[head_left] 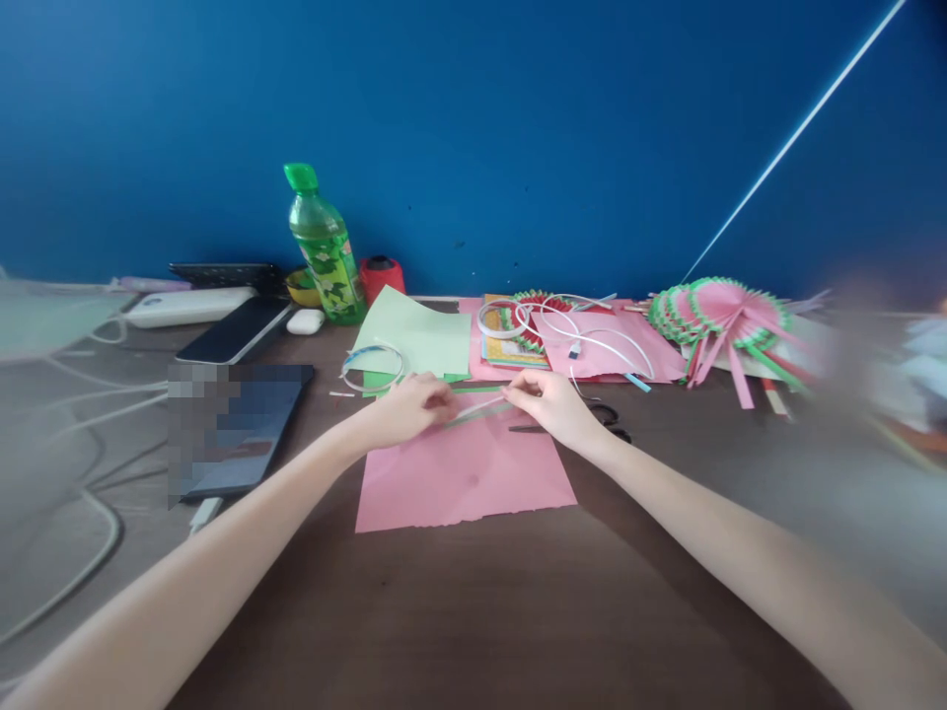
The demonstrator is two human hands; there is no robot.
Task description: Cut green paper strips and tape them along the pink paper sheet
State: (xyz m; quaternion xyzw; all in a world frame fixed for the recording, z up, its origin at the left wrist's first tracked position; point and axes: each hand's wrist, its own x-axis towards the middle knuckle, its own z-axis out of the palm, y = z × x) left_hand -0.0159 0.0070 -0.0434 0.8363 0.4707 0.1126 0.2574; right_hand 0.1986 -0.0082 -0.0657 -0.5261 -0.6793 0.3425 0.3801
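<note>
A thin pale strip (477,408) stretches between my two hands, above a pink sheet of paper (466,483) with a ragged front edge. My right hand (553,406) pinches the strip's right end between thumb and fingertips. Curled over its left end are the fingers of my left hand (406,412), slightly blurred. Dark-handled scissors (608,414) lie partly behind my right hand, one blade showing over the pink sheet. Just beyond my left hand are a light green sheet (418,335) and a ring-shaped coil (372,367).
At the back left stand a green bottle (322,251) and a red container (383,276). Phones, a tablet (252,444) and cables occupy the left side. A white cable (592,330) lies on pink paper behind; folded pink-and-green paper fans (725,320) sit at right.
</note>
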